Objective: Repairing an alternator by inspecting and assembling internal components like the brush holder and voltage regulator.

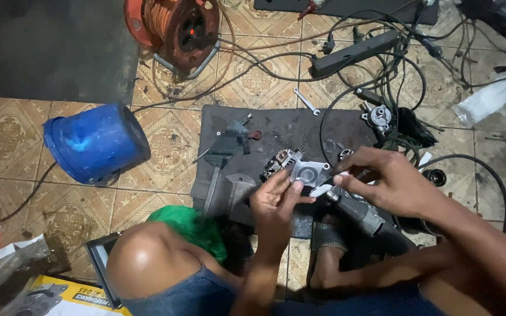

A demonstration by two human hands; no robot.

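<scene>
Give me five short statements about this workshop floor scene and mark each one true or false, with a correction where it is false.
1. The left hand holds a grey metal housing part with a round opening. True.
2. The blue bucket stands upright. False: it lies tipped on its side on the tiled floor.
3. The right hand is at the same metal part, above the dark mat. True.
4. The cable reel is green. False: it is orange-red, wound with orange cable.
5. A small wrench lies inside the bucket. False: it lies on the tiles just above the mat's top edge.
</scene>
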